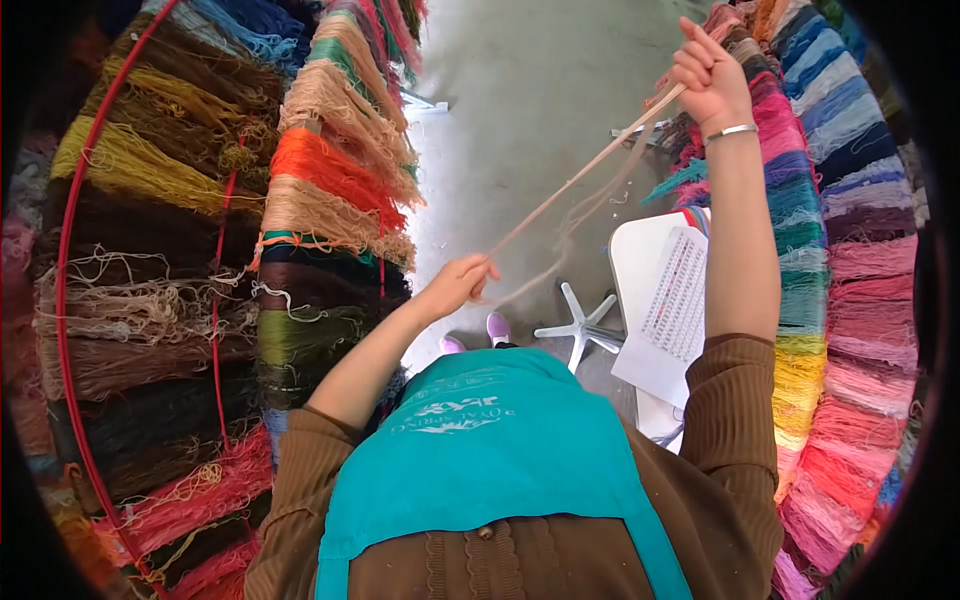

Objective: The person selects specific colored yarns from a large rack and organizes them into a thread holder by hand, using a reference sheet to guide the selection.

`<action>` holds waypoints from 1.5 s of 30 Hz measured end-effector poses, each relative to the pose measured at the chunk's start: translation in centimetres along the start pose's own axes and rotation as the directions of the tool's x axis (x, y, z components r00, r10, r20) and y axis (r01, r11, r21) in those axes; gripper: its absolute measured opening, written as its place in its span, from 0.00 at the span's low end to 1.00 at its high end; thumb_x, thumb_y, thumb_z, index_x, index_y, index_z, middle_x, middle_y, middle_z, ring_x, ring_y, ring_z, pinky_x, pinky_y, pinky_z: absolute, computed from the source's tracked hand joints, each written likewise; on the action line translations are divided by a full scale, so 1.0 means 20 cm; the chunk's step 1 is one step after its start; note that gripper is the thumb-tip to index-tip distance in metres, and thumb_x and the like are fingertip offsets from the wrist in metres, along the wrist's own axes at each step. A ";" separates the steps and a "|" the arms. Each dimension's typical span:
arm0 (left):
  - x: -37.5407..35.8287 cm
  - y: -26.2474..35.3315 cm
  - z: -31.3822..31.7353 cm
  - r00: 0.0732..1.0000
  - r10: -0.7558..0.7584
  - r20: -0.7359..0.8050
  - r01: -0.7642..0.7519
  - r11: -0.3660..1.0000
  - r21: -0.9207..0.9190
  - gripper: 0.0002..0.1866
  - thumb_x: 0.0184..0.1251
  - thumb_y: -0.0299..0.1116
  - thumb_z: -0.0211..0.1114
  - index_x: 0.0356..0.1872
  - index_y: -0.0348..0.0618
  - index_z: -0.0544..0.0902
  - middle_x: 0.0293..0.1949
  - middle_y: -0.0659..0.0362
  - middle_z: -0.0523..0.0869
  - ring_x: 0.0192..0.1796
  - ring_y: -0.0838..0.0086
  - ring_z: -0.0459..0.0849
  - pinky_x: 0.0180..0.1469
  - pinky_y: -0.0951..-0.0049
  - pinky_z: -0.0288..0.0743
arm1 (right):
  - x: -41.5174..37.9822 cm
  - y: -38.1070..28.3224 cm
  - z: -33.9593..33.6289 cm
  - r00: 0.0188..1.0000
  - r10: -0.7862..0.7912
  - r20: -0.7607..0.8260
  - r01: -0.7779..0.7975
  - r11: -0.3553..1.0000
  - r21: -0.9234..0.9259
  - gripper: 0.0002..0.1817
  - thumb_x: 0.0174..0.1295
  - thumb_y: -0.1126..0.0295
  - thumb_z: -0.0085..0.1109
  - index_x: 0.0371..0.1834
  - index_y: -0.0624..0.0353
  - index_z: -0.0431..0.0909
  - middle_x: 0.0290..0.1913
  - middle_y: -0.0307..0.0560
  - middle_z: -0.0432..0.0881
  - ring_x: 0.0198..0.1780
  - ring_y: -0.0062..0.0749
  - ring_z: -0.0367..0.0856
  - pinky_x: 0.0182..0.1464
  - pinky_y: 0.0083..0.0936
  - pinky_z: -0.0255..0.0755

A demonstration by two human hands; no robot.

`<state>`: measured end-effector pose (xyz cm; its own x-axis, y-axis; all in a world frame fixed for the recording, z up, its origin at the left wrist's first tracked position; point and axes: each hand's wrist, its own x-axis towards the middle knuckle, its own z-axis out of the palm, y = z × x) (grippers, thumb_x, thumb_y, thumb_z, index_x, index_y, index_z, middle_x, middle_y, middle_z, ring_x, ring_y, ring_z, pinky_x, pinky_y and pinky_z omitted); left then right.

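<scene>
A pale pink-beige skein of thread (575, 182) runs taut on a slant between my two hands. At its lower end my left hand (460, 286) is closed on it, in front of the teal apron. My right hand (712, 82), with a metal bangle on the wrist, is raised at the upper right and closed round the other end. Some loose strands (575, 228) sag in a wavy line below the taut part. Beside my left hand hang beige skeins (325, 210) and an orange-red skein (325, 165) on a rack.
Racks of coloured skeins line both sides, browns (150, 290) at left and pinks (860, 330) at right. A white stool or table top (632, 250) carries a printed chart (672, 300). A star-shaped chair base (578, 325) stands on the grey floor (520, 100).
</scene>
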<state>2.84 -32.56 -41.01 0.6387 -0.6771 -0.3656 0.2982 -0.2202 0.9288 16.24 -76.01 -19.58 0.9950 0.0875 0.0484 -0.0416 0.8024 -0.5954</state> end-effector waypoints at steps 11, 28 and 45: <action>-0.12 -0.18 -0.18 0.881 -0.473 -0.033 0.217 0.341 0.915 0.28 0.63 0.26 0.54 0.68 0.42 0.74 0.67 0.45 0.74 0.71 0.53 0.70 0.69 0.56 0.69 | -0.10 0.48 0.34 0.991 0.132 -0.033 -0.133 0.991 -0.014 0.11 0.74 0.67 0.52 0.52 0.63 0.75 0.19 0.28 0.58 0.18 0.14 0.51 0.18 0.14 0.46; -0.13 0.69 0.07 0.968 0.242 -0.070 -0.224 0.696 -0.682 0.22 0.79 0.38 0.49 0.64 0.31 0.74 0.62 0.50 0.80 0.65 0.66 0.77 0.68 0.61 0.70 | -0.33 1.13 0.24 0.995 -0.028 -0.092 -0.092 -0.028 -0.995 0.16 0.68 0.58 0.57 0.38 0.61 0.86 0.35 0.40 0.88 0.35 0.27 0.83 0.37 0.26 0.74; -0.15 0.63 0.01 0.946 0.175 -0.274 -0.324 0.576 -0.751 0.26 0.75 0.37 0.50 0.64 0.25 0.71 0.63 0.47 0.78 0.57 0.67 0.82 0.57 0.62 0.79 | -0.64 1.36 0.60 0.951 0.061 -0.304 -0.201 0.868 -0.454 0.05 0.67 0.73 0.61 0.41 0.62 0.83 0.27 0.37 0.83 0.20 0.13 0.72 0.21 0.13 0.59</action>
<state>4.50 -33.51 -28.31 0.8504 -0.4867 -0.1998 0.4973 0.6197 0.6071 1.36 -48.24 -26.80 0.9710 -0.0478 -0.2341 -0.1946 0.4105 -0.8909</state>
